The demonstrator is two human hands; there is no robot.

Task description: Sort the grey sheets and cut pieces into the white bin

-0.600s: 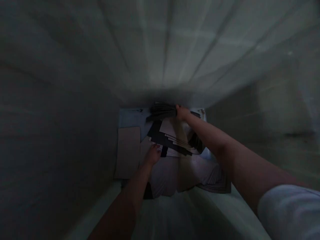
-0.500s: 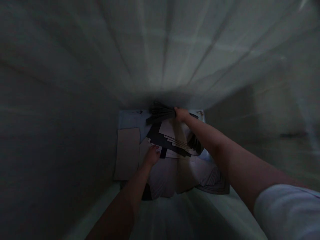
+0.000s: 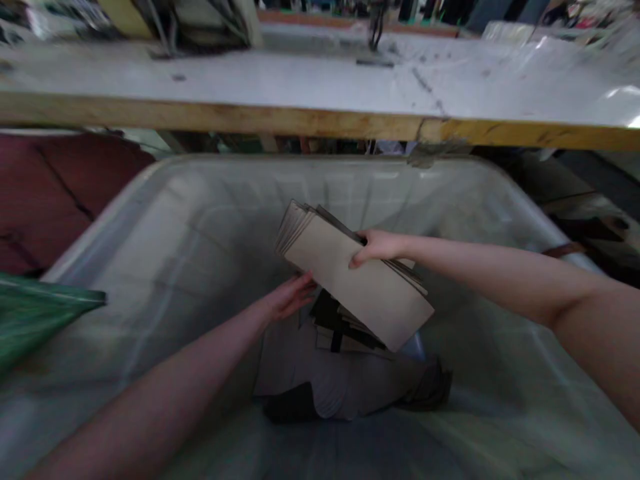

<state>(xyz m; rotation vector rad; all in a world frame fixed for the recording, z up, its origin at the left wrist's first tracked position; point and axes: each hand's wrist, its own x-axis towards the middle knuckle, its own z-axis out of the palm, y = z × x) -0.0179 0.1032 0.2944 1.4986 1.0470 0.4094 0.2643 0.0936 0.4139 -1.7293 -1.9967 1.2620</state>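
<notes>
Beige stack of flat pieces, clasped near its upper edge in the right hand, tilted, inside a pale tub. Just beside its lower left edge, left hand with fingers loosely extended; impossible to tell whether touching. Beneath, loose pale pieces low in the tub. Beyond, white-topped bench; at far left, dark red bundle.

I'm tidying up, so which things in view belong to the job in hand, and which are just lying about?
Likely the job:
- stack, held in the right hand; left hand close by, contact unclear
- loose pieces below
- bin around them

Apparently just about:
- table
- green plastic
- red bundle
</notes>
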